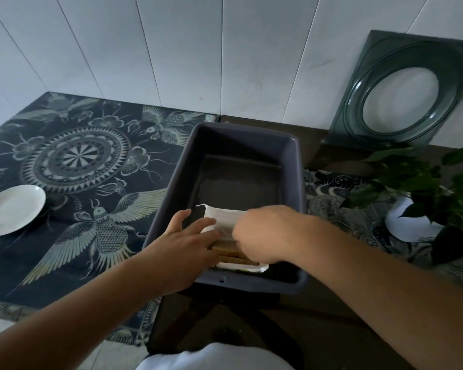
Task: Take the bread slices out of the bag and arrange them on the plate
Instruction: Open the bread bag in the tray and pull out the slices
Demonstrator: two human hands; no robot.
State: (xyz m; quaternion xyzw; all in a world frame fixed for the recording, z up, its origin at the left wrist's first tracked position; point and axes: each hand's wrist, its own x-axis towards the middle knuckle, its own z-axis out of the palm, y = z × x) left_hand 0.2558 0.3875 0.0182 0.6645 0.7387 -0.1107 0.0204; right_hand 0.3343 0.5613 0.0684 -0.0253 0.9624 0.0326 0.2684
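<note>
Right hand pinches the white bag edge; left hand lies flat, fingers spread, on the bag. Bag sits at the near end of one dark plastic tub. Brown bread slices show stacked in its opening; count unclear. One white plate, bare, well left on a dark patterned cloth. White panelled wall behind.

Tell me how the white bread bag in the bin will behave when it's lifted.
The bag is probably floppy: its free end stands up creased between the left hand and right hand. It likely sags around the bread slices, whose weight sits low at the near end. Lifted by the film alone, it may tip slices into the bin.
</note>
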